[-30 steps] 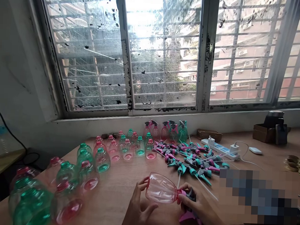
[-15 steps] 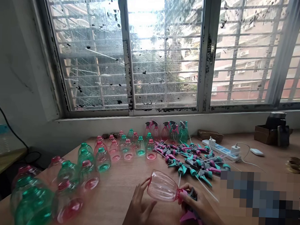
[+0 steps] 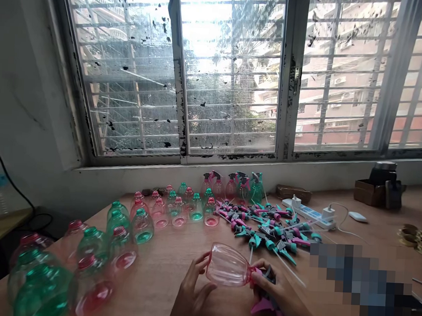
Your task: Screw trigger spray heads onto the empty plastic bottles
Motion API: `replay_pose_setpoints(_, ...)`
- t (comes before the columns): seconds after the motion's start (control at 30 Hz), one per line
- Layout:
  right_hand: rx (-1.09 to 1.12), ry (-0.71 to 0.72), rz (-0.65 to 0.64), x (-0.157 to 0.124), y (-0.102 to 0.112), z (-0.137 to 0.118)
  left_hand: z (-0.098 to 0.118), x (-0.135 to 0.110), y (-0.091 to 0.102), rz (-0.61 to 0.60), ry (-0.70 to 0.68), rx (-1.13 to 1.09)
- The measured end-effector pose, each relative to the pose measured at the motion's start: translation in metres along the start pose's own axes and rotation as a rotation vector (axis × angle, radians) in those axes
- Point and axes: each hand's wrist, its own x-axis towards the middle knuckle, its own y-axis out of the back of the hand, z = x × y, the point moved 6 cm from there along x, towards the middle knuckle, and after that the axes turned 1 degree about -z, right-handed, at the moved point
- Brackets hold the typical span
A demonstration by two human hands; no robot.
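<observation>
A clear pink bottle (image 3: pixel 227 265) lies sideways in the air between my hands, its neck towards the right. The fingertips and thumb of my left hand (image 3: pixel 193 285) are curved around its base end. At the neck, my right hand (image 3: pixel 270 284) is closed around a pink and grey trigger spray head (image 3: pixel 264 305), whose pink lever shows below the fingers. The joint between neck and spray head is partly covered by my right fingers. Just beyond the hands lies a heap of pink, teal and grey spray heads (image 3: pixel 272 230) with thin white tubes.
Several open pink and green bottles (image 3: pixel 144 227) stand on the left of the wooden table (image 3: pixel 149 281). Bottles with spray heads fitted (image 3: pixel 230 189) stand by the window wall. A power strip (image 3: pixel 308 213), a cardboard box (image 3: pixel 368 192) and brown rings (image 3: pixel 415 237) are to the right.
The bottle is slightly lower and seems a little turned, with both hands still at its ends. The view has shifted slightly.
</observation>
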Motion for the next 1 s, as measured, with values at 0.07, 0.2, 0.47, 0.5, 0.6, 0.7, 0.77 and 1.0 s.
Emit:
replay_pose_setpoints(0.07,0.004,0.002,-0.007,-0.001,-0.001,0.000,-0.001,-0.001,-0.002,-0.017,-0.004,-0.003)
replay_pose_setpoints(0.2,-0.008,0.001,-0.008,-0.002,-0.003,-0.001,-0.004,-0.001,-0.005,-0.037,0.022,-0.044)
replay_pose_setpoints(0.47,-0.030,-0.004,-0.010,-0.005,-0.004,-0.008,0.003,0.002,-0.002,-0.028,0.052,-0.039)
replay_pose_setpoints(0.5,-0.021,-0.006,-0.010,-0.005,-0.004,-0.008,0.004,0.002,-0.002,-0.024,0.044,-0.033)
replay_pose_setpoints(0.6,-0.010,-0.010,-0.020,-0.003,-0.005,-0.008,0.007,0.000,-0.002,-0.041,0.038,-0.021)
replay_pose_setpoints(0.7,-0.039,-0.004,-0.023,-0.002,-0.005,-0.006,0.006,0.000,-0.004,-0.063,0.059,-0.026)
replay_pose_setpoints(0.77,-0.064,-0.003,-0.024,-0.001,-0.005,-0.005,0.003,0.000,-0.004,-0.050,0.081,-0.040)
replay_pose_setpoints(1.0,-0.073,-0.010,0.002,-0.003,-0.007,-0.010,-0.002,0.001,-0.005,-0.027,0.118,-0.127)
